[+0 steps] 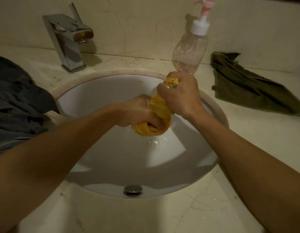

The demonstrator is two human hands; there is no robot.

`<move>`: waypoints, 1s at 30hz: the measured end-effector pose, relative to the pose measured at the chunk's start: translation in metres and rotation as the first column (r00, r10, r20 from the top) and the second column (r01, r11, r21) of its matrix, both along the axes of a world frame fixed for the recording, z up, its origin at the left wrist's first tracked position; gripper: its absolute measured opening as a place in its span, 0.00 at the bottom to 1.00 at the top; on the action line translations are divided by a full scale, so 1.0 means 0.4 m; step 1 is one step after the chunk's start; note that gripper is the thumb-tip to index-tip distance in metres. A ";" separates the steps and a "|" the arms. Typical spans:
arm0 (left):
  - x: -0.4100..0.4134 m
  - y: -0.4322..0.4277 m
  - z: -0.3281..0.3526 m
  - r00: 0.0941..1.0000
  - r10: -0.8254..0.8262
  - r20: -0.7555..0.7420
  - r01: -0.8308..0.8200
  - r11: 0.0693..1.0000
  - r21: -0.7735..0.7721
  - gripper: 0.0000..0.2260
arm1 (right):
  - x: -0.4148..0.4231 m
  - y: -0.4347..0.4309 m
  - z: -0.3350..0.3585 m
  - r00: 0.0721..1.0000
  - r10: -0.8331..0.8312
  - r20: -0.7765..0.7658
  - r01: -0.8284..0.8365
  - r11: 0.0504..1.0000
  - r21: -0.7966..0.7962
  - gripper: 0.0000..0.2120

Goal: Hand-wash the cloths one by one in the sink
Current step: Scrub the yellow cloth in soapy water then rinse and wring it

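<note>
Counter (145, 216) edge is lying nearest me, and I'm watching both hands clamping the yellow cloth (158, 107) above the sink (98, 91).
Just past that edge, the chrome drain fitting (133, 190) is sitting in the bowl's near wall. Farther in, the left hand (137, 111) is gripping the twisted cloth's lower end and the right hand (181, 96) its upper end, fingers curled tight, over the bowl's right half. I'm seeing open bowl left of and below them. Dark cloths (20, 105) are lying just beside the left rim and a green cloth (246, 88) well off to the right. The faucet (68, 42) and pump bottle (191, 47) are standing behind the far rim.
</note>
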State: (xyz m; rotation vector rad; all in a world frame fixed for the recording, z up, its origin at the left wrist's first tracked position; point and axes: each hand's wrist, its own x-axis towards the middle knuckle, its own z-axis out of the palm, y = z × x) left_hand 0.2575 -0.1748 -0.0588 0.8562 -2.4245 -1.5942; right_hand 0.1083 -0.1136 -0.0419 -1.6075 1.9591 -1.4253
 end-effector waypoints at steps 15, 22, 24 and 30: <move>0.034 0.011 0.048 0.925 0.372 -0.074 -0.369 0.928 0.049 0.16 | -0.014 0.006 0.025 0.919 0.067 0.388 -0.124 0.984 0.125 0.36; 0.064 0.005 0.047 0.790 0.476 -0.387 -0.500 0.865 0.046 0.34 | -0.002 0.032 0.045 0.901 0.099 0.422 -0.293 0.856 0.427 0.20; 0.073 0.003 0.029 0.824 0.447 -0.348 -0.451 0.890 0.075 0.36 | -0.008 0.040 0.040 0.919 0.080 0.385 -0.272 0.836 0.476 0.27; 0.054 0.008 0.029 0.857 0.442 -0.263 -0.341 0.871 0.353 0.41 | -0.024 0.052 0.012 0.832 0.017 0.555 -0.257 0.898 0.358 0.21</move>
